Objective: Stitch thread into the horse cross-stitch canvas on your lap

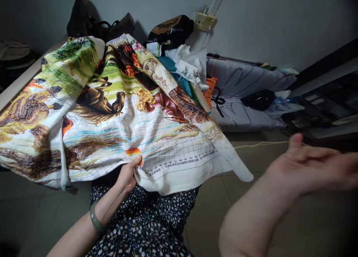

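Observation:
A large cross-stitch cloth (117, 111) with horses and a printed grid lies over my lap and the surface ahead. My left hand (129, 173) grips its lower edge from underneath, thumb on top next to an orange stitched patch (133, 151). My right hand (307, 167) is stretched far out to the right, blurred, pinching a pale thread (251, 146) that runs taut from the cloth near my left thumb. Whether a needle is in those fingers cannot be made out. A green bangle (95, 219) sits on my left wrist.
Behind the cloth lie bags (170, 31), white plastic wrapping (187, 65) and a wall socket (205, 22). Grey pillows (246, 81) with black scissors (218, 100) and a black pouch (258, 99) lie at right. A tiled floor (251, 163) is below.

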The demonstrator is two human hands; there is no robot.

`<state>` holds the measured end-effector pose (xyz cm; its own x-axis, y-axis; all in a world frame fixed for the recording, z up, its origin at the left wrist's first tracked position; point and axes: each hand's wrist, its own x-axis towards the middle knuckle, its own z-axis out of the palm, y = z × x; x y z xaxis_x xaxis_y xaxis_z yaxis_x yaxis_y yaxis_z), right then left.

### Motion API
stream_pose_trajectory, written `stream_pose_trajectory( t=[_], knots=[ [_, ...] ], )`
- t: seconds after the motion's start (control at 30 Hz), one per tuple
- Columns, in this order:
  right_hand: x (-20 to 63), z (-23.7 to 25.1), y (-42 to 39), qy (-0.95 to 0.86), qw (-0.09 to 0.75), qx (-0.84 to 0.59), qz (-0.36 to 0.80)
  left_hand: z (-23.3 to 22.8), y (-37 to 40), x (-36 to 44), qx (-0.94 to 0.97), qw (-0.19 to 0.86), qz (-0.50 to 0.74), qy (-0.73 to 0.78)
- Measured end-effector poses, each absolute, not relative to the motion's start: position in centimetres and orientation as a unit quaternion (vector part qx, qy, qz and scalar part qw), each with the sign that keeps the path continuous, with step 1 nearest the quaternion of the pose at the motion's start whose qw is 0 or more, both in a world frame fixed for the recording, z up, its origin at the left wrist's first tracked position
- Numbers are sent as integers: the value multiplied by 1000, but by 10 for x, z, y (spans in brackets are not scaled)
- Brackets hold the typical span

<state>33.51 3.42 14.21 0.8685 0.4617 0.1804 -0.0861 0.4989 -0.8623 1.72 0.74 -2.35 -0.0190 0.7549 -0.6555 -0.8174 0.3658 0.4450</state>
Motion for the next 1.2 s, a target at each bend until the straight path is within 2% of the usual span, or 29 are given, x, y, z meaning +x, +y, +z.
stream_pose_trajectory(
  t=[0.07,0.1,0.17,0.23,0.3,0.37,0.97,1.07,1.2],
  knots=[
    [315,113,35,-323,813,-476,91,-24,7,17,-30,703,561,437],
    [299,94,34,-378,787,-476,105,-24,7,16,-26,702,561,437],
    [259,55,29,-423,692,-513,281,-23,8,16,-21,701,561,439],
    [218,24,20,-463,539,-542,449,-21,8,16,-18,702,559,441],
    [185,4,11,-509,414,-537,530,-20,8,15,-14,703,555,444],
    [162,-5,6,-547,364,-532,534,-21,8,15,-9,704,551,447],
    [136,0,6,-688,302,-593,289,-23,8,17,-17,682,565,464],
    [131,-6,3,-662,311,-607,312,-24,9,16,-12,686,563,460],
    [133,-17,1,-602,346,-583,422,-22,10,15,-15,701,550,454]
  ],
)
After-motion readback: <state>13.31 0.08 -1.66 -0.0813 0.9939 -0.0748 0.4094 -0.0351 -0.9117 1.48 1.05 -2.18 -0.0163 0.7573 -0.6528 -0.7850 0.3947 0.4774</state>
